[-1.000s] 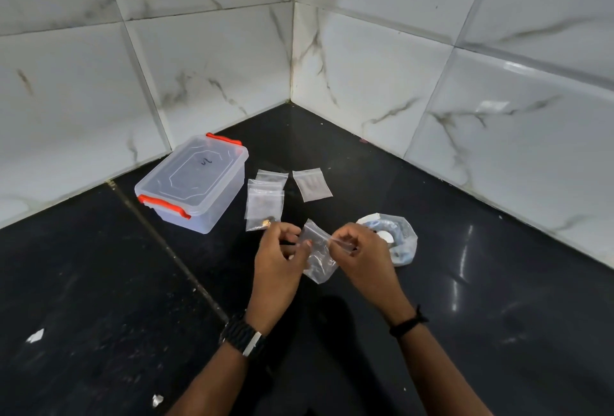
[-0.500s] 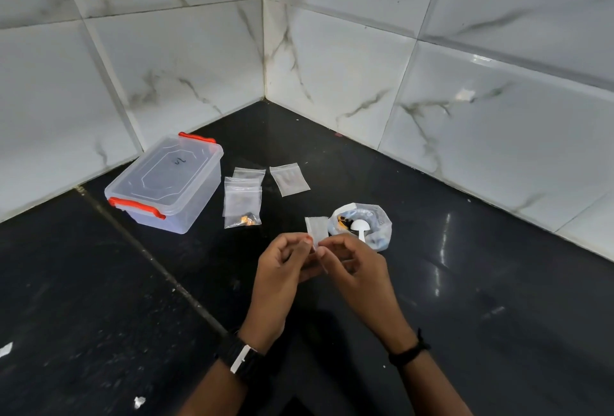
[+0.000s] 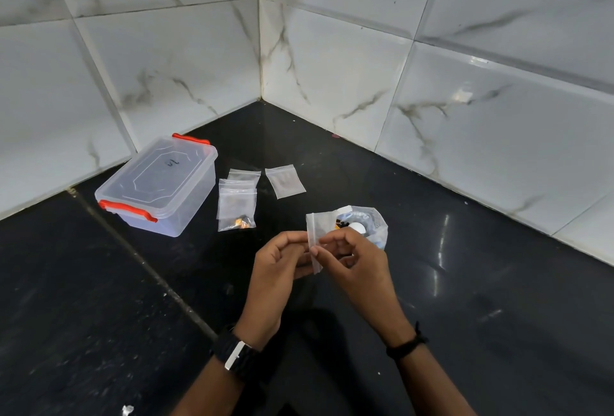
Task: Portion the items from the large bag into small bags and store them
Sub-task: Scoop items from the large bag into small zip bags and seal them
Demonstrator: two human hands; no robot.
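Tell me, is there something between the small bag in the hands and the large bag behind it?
Nothing visible: the small bag, held by the left hand and right hand, is directly in front of the open large bag.

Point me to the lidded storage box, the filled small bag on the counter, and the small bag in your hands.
storage box [image 3: 159, 179]: head view, lid centre.
filled small bag [image 3: 236, 208]: head view, bag middle.
held small bag [image 3: 316, 228]: head view, upper part above fingers.

Bare counter right of large bag; container blocks far left
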